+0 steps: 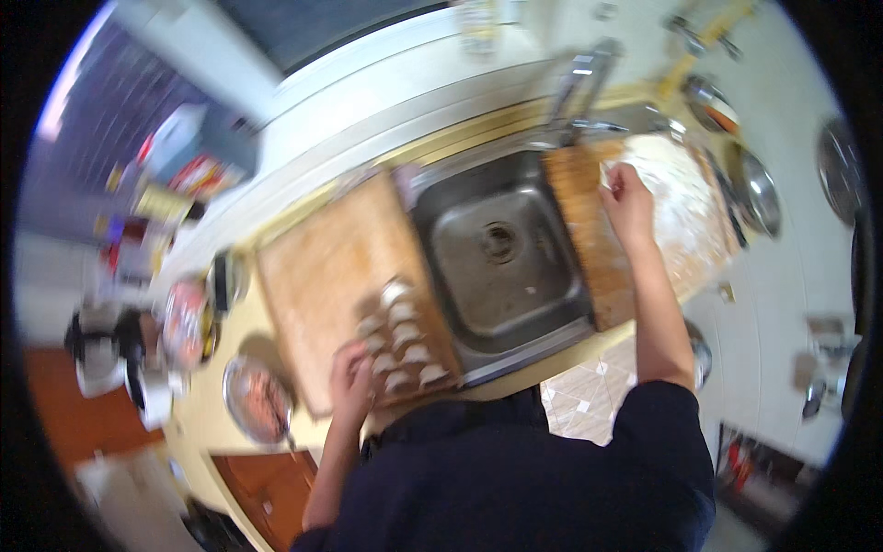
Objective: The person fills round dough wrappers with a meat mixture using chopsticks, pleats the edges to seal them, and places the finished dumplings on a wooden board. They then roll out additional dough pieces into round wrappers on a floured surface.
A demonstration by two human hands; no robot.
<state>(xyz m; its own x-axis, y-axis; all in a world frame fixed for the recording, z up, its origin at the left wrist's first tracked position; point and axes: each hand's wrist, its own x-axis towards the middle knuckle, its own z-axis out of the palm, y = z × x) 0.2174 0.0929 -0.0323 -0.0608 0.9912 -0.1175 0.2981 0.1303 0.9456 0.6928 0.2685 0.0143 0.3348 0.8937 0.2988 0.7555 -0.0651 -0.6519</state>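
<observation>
My left hand (353, 378) is over the near edge of a wooden board (331, 262), beside rows of folded dumplings (405, 334); blur hides whether its fingers hold anything. My right hand (629, 196) is above a second wooden board (586, 228) on the far side of the sink. A small pale piece, perhaps dough, shows at its fingertips, but the grip is not clear. White flour (679, 186) covers much of that board, right of the hand. A metal bowl of pinkish filling (259, 400) stands left of the dumpling board, with a utensil at its near rim.
Between the boards lies a steel sink (500, 255) with a faucet (586, 83) behind it. Metal bowls (755, 193) stand at the right. A bagged pinkish item (186, 321) and a glass container (231, 279) are at the left, near several packages (200, 172).
</observation>
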